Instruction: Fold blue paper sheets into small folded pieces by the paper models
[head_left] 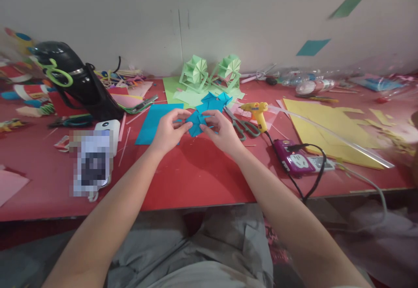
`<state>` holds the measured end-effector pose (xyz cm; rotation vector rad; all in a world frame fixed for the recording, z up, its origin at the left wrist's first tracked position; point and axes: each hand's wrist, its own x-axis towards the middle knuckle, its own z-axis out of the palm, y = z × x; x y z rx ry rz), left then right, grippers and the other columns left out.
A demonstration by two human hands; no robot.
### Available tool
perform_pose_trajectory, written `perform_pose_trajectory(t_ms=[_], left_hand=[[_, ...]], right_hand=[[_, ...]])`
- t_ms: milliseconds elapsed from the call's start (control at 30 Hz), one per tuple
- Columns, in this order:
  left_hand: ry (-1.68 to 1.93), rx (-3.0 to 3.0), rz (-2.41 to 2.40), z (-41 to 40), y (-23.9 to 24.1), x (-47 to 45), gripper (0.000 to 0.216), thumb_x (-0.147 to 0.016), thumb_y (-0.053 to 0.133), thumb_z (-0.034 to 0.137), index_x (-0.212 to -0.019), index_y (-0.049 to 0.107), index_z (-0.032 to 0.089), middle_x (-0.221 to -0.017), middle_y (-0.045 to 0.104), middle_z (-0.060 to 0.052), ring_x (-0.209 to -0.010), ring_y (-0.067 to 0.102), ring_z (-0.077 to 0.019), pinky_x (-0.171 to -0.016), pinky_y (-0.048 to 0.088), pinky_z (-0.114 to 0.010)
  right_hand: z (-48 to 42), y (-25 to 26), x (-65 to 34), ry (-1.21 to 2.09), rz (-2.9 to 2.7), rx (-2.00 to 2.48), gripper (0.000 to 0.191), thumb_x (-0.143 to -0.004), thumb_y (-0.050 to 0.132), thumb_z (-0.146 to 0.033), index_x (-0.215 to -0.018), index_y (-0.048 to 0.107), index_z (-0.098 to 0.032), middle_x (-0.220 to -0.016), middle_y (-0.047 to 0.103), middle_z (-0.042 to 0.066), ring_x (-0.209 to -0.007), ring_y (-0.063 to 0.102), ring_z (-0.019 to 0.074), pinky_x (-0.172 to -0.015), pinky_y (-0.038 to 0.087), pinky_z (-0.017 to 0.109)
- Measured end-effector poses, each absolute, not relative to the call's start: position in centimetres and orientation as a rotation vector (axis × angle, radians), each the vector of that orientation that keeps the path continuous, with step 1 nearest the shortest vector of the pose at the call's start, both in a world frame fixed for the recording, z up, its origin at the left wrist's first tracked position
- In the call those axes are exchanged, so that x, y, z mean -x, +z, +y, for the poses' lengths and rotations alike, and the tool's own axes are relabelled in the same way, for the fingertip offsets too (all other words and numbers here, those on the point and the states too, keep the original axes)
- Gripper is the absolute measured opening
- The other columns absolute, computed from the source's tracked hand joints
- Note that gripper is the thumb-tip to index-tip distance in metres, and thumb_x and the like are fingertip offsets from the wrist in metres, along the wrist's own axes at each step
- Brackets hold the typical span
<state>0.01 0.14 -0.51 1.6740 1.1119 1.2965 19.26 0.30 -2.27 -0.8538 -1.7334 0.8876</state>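
Between my fingertips is a small piece of folded blue paper [197, 124], held just above the red table. My left hand [170, 131] pinches its left side, and my right hand [222, 132] grips its right side with thumb and fingers. Right behind it lies more folded blue paper [215, 100]. A flat blue sheet [153, 120] rests to the left, partly under my left hand. Scissors with grey handles [244, 129] lie just right of my right hand, beside a yellow glue gun [259, 114].
Two green folded-paper wheels on stands [195, 72] stand at the back. A black bottle [75, 79] leans at the left, behind a phone [109, 137]. Rightward are a purple power strip [294, 159] with cables, yellow sheets [313, 127] and a clear stick [352, 142].
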Motion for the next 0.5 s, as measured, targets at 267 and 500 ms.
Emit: perform_pose_trajectory(t_ms=[267, 500], left_hand=[[1.289, -1.741, 1.101, 0.23, -1.2, -0.16, 0.019, -0.078, 0.07, 0.027, -0.093, 0.06, 0.02, -0.1, 0.066, -0.005, -0.087, 0.068, -0.0187, -0.068, 0.06, -0.029], [1.329, -1.839, 1.138, 0.4, -1.42, 0.05, 0.013, -0.08, 0.068, 0.024, -0.09, 0.061, 0.02, -0.094, 0.066, -0.003, -0.089, 0.068, -0.0184, -0.081, 0.06, -0.033]], right_hand=[[0.66, -2.41, -19.2, 0.968, -1.641, 0.844, 0.035, -0.082, 0.07, -0.045, -0.097, 0.049, -0.022, -0.099, 0.068, 0.006, -0.091, 0.069, 0.0183, -0.077, 0.059, 0.034], [0.69, -2.39, -19.29, 0.853, -1.658, 0.873, 0.025, -0.084, 0.069, -0.038, -0.097, 0.056, -0.02, -0.098, 0.067, 0.006, -0.092, 0.068, 0.0179, -0.08, 0.058, 0.034]])
